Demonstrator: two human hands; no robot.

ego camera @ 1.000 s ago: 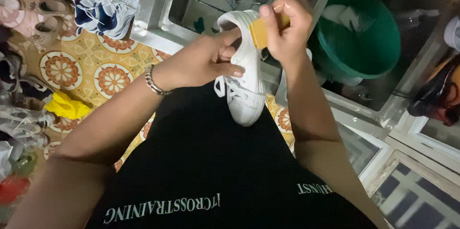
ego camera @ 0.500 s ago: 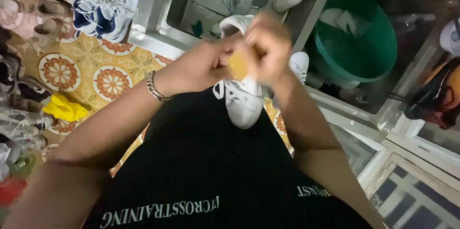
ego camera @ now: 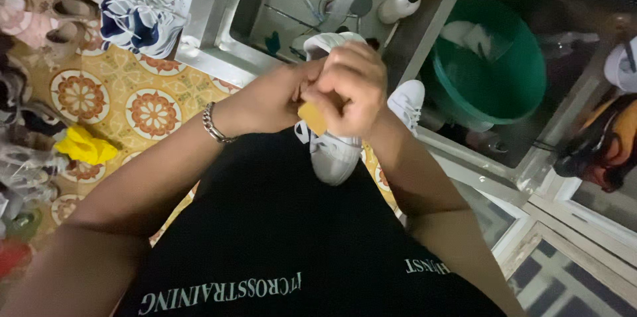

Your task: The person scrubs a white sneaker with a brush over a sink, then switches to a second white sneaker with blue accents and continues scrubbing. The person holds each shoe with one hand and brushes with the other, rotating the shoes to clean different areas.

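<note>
Head view, looking straight down the person's front: the right hand is curled tight, fingers pinching a small tan sponge that pokes out below the knuckles. The left hand is wrapped around a white shoe, holding it from the side; how far its fingers close I can't quite see, since the right hand covers them. A silver bracelet sits on the left wrist. Both forearms angle inward and meet over the shoe, held above the lap. The sponge presses on the shoe's upper near the laces, toe pointing toward the person. Beyond the hands lies a steel sink, with a green tub just beside it. A pair of sneakers rests on the patterned floor.
</note>
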